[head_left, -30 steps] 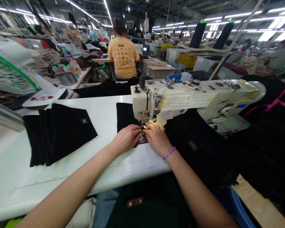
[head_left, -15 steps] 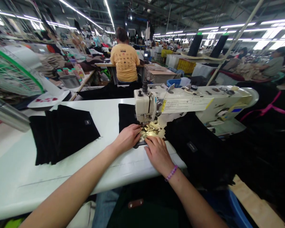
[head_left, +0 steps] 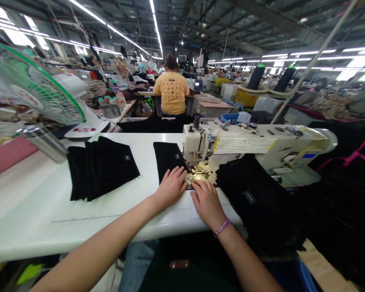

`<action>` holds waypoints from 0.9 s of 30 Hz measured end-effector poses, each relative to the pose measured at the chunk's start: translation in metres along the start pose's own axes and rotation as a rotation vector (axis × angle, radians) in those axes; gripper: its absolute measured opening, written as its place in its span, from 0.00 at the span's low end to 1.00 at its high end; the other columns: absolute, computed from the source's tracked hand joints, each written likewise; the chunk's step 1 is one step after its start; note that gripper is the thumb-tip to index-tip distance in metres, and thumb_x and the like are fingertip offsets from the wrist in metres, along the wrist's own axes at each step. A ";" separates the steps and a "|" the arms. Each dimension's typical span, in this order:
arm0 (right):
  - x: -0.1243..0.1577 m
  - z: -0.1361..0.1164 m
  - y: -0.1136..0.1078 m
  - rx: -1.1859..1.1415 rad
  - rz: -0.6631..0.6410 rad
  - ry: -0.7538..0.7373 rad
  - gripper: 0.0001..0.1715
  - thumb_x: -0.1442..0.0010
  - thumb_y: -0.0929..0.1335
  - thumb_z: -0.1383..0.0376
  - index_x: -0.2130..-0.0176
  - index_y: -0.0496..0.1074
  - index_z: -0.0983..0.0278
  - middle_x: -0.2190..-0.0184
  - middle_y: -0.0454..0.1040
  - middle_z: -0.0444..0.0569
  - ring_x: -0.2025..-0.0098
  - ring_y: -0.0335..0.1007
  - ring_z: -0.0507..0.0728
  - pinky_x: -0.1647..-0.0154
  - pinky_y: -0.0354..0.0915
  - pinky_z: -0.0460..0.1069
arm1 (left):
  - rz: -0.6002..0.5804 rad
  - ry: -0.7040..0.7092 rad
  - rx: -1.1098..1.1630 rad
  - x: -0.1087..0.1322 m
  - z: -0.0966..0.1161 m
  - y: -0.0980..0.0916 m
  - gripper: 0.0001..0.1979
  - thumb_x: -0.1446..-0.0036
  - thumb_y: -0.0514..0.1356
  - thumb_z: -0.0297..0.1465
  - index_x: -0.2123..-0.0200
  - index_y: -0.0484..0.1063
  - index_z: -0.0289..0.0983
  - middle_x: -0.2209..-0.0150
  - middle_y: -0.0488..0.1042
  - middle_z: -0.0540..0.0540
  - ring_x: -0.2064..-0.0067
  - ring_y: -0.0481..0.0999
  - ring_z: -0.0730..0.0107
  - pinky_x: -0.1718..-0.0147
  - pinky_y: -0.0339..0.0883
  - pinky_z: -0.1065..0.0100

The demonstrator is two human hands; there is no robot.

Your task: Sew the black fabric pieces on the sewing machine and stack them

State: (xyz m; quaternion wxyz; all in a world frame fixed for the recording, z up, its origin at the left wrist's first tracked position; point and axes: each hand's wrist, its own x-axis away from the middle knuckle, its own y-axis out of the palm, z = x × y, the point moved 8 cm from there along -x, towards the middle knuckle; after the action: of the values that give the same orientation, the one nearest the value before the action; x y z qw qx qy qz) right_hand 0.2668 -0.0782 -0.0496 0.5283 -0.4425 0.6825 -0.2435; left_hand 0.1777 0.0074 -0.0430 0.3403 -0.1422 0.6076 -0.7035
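A black fabric piece (head_left: pixel 168 157) with a small label lies beside the needle of a white sewing machine (head_left: pixel 246 144). My left hand (head_left: pixel 172 187) rests flat on its near edge, fingers stretched toward the presser foot. At the front of the brass-coloured needle plate (head_left: pixel 205 172), my right hand (head_left: pixel 207 198) lies with fingers extended and thumb apart, holding nothing visible. Its fingertips touch the near edge of the plate. To the right of the needle, more black fabric (head_left: pixel 258 198) with a label is heaped. A fanned stack of labelled black pieces (head_left: pixel 103 170) lies on the left.
On the left of the white table (head_left: pixel 115 227) are a steel flask (head_left: pixel 44 142) and a green-rimmed fan (head_left: pixel 45 89). Thread cones (head_left: pixel 257 77) stand behind the machine. A person in a yellow shirt (head_left: pixel 172 91) sits ahead. Below right is a blue container (head_left: pixel 305 275).
The camera view has tilted up and turned left. The fabric piece by the needle has slid left relative to the machine, and its label now shows. My left fingers lie flatter on it.
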 end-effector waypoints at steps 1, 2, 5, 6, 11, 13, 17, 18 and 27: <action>0.001 0.000 0.000 -0.003 0.004 -0.006 0.15 0.34 0.65 0.68 0.49 0.74 0.64 0.50 0.75 0.57 0.47 0.68 0.63 0.44 0.65 0.60 | -0.009 -0.012 0.007 0.006 0.001 -0.005 0.20 0.36 0.57 0.36 0.43 0.71 0.38 0.38 0.69 0.36 0.36 0.66 0.50 0.38 0.60 0.46; 0.001 0.000 0.000 -0.007 0.006 -0.013 0.15 0.34 0.65 0.68 0.49 0.74 0.64 0.50 0.75 0.57 0.47 0.68 0.63 0.44 0.65 0.60 | -0.016 -0.031 0.015 0.011 0.000 -0.011 0.19 0.38 0.59 0.38 0.45 0.73 0.40 0.41 0.73 0.39 0.39 0.70 0.53 0.40 0.64 0.52; 0.003 0.001 0.001 -0.016 0.013 -0.020 0.15 0.34 0.64 0.69 0.49 0.74 0.65 0.50 0.75 0.57 0.47 0.68 0.64 0.44 0.65 0.61 | 0.025 -0.204 0.004 0.018 -0.027 -0.038 0.16 0.34 0.54 0.40 0.52 0.76 0.40 0.51 0.78 0.41 0.49 0.78 0.58 0.49 0.71 0.61; 0.003 0.002 0.002 -0.016 0.015 -0.018 0.15 0.34 0.64 0.68 0.49 0.74 0.65 0.50 0.75 0.57 0.47 0.68 0.64 0.44 0.65 0.61 | 0.058 -0.306 -0.016 0.018 -0.044 -0.048 0.17 0.32 0.50 0.38 0.53 0.76 0.38 0.52 0.77 0.38 0.50 0.78 0.55 0.51 0.71 0.58; 0.005 0.003 0.003 -0.016 0.028 -0.028 0.15 0.34 0.65 0.68 0.49 0.75 0.65 0.50 0.76 0.56 0.47 0.69 0.63 0.44 0.66 0.60 | 0.104 -0.703 -0.042 0.012 -0.116 -0.061 0.16 0.36 0.56 0.38 0.57 0.73 0.30 0.53 0.74 0.27 0.48 0.75 0.42 0.52 0.70 0.50; 0.007 0.002 0.003 -0.026 0.043 -0.047 0.15 0.34 0.64 0.68 0.50 0.75 0.65 0.51 0.76 0.57 0.48 0.69 0.64 0.46 0.66 0.60 | 0.096 -0.740 0.007 0.007 -0.125 -0.050 0.14 0.39 0.62 0.37 0.58 0.73 0.31 0.53 0.75 0.32 0.50 0.75 0.48 0.52 0.70 0.53; 0.011 0.004 0.005 -0.049 0.088 -0.087 0.17 0.32 0.62 0.66 0.50 0.75 0.64 0.51 0.76 0.57 0.49 0.70 0.65 0.47 0.67 0.62 | 0.157 -0.760 0.129 0.002 -0.129 -0.036 0.14 0.35 0.60 0.37 0.52 0.72 0.34 0.54 0.76 0.43 0.56 0.77 0.64 0.56 0.74 0.57; 0.012 0.005 0.007 -0.049 0.096 -0.094 0.17 0.32 0.62 0.66 0.50 0.75 0.63 0.51 0.76 0.57 0.49 0.70 0.65 0.47 0.67 0.62 | 0.187 -0.763 0.151 0.002 -0.131 -0.038 0.14 0.35 0.60 0.37 0.52 0.72 0.34 0.54 0.76 0.44 0.57 0.77 0.65 0.57 0.75 0.58; 0.017 0.013 0.017 -0.050 0.082 -0.129 0.16 0.31 0.61 0.62 0.50 0.74 0.63 0.51 0.76 0.57 0.48 0.70 0.66 0.47 0.68 0.61 | 0.412 -0.898 0.061 0.033 -0.197 -0.141 0.14 0.34 0.59 0.36 0.50 0.71 0.34 0.53 0.76 0.43 0.54 0.77 0.63 0.54 0.73 0.56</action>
State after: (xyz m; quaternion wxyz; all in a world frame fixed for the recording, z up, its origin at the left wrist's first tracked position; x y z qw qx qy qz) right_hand 0.2724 -0.0827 -0.0759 0.5694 -0.4423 0.6704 -0.1755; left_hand -0.0104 0.1390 0.0406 0.7043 -0.2983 0.3957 -0.5082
